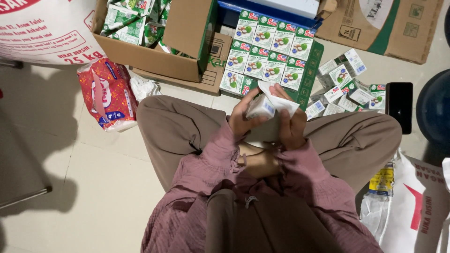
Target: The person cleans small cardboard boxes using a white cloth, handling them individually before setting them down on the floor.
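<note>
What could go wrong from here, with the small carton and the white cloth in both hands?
1. The small carton sits between left hand and right hand with a white cloth around it; it might slip onto the lap.
2. The neat rows of cartons lie just past the knees; a dropped carton could knock them askew.
3. Loose cartons beside the dark phone could be mixed up.

Bare floor (70,187) left; carton rows (272,51) ahead

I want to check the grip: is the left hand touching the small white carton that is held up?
Touching. The head view shows the left hand wrapped around the small white carton, its fingers pressed against the side, with no gap. The right hand holds a white cloth against it.
</note>
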